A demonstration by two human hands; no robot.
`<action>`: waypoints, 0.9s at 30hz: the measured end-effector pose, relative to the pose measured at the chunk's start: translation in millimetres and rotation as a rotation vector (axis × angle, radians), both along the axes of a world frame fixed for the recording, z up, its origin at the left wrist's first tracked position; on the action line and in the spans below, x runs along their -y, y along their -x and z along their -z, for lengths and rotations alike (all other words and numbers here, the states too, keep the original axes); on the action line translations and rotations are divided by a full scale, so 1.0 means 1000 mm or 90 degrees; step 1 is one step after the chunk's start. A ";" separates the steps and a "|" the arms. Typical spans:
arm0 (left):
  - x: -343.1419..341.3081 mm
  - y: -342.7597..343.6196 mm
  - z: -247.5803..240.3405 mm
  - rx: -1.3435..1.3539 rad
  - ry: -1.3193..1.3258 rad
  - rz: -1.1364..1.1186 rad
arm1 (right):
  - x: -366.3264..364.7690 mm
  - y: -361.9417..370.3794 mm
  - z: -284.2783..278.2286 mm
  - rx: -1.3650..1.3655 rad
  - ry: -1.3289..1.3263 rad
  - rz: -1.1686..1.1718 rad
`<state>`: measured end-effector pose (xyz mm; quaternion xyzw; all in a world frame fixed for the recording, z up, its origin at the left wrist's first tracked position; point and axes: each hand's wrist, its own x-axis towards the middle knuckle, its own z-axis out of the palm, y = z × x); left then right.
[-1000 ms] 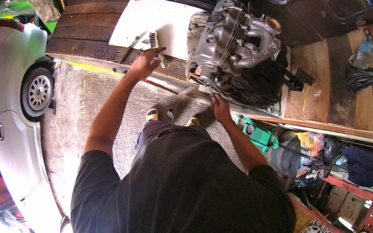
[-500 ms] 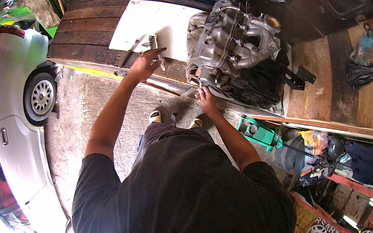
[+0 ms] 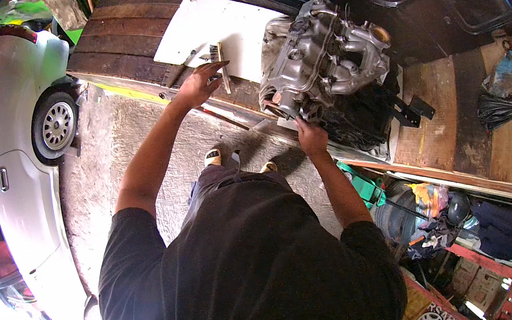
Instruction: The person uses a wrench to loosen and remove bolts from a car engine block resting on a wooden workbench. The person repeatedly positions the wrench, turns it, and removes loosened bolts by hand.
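My left hand point(image 3: 198, 86) is open at the near edge of the wooden bench, fingers stretched toward a wire brush point(image 3: 221, 59) with dark bristles and a slim wooden handle. Whether the fingers touch the handle is unclear. My right hand point(image 3: 312, 138) is closed at the lower near corner of a grey metal engine point(image 3: 307, 58). The small thing pinched in it is too hidden to name. Several small dark tools or parts point(image 3: 191, 56) lie left of the brush, by a white board point(image 3: 211, 28).
The plank bench point(image 3: 125, 29) runs along the far side, with a black panel point(image 3: 403, 1) behind the engine. A silver car point(image 3: 26, 162) stands at left. Below the bench at right are a green floor jack point(image 3: 365, 186), plastic bottles and cloths. A black plastic bag point(image 3: 502, 109) hangs at far right.
My right hand has shifted right along the engine's near edge, and the shiny piece seen in its fingers before barely shows. My left hand stays by the brush.
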<state>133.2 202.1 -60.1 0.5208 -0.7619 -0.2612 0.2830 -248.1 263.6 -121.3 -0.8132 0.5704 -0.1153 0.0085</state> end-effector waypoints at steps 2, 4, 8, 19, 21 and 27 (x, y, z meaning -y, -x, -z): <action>0.000 -0.001 0.001 -0.001 0.008 0.001 | -0.003 -0.002 -0.014 -0.015 -0.031 -0.010; -0.003 -0.003 0.002 0.002 0.011 0.002 | -0.005 -0.008 -0.020 -0.011 -0.070 0.026; -0.009 -0.005 0.003 0.020 -0.012 -0.031 | -0.020 -0.013 -0.019 0.022 -0.102 0.028; 0.004 0.013 -0.001 -0.017 -0.026 0.011 | -0.028 -0.004 0.073 0.361 -0.197 0.099; 0.007 0.015 0.001 -0.014 -0.002 0.030 | -0.031 -0.022 0.067 0.353 -0.193 0.110; 0.007 0.022 -0.008 -0.015 -0.022 0.025 | -0.017 -0.063 0.056 0.616 -0.286 0.090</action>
